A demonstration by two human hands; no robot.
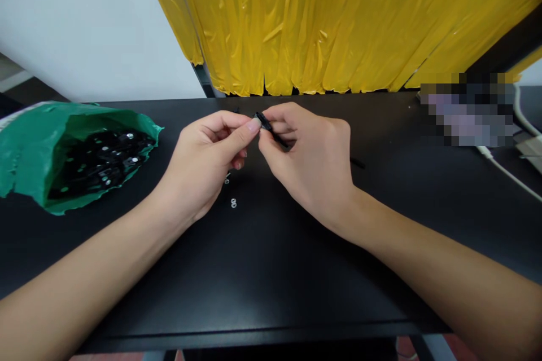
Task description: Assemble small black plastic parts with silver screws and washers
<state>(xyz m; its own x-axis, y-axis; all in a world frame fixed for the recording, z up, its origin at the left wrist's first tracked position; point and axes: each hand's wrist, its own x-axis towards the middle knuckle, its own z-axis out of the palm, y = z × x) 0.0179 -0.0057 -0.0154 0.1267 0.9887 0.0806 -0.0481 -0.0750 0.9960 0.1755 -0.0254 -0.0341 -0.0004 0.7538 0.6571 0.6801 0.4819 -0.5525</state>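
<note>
Above the middle of the black table, my right hand (pixel 311 152) is closed on a small slim black part (pixel 265 122), gripped between thumb and fingers. My left hand (pixel 212 149) pinches at the near end of the same part, its thumb tip touching it; whether a smaller piece sits in that pinch is hidden. Small shiny rings (pixel 234 203) lie on the table just below my left hand. To the left, a torn green bag (pixel 25 152) lies on its side with its mouth toward me, full of black parts (pixel 104 161) bearing pale round spots.
Another short black piece (pixel 358 163) lies right of my right hand. At the far right are a blurred-out object (pixel 470 113) and a white cable (pixel 508 172). Yellow plastic sheeting (pixel 305 28) hangs behind the black table (pixel 262 276).
</note>
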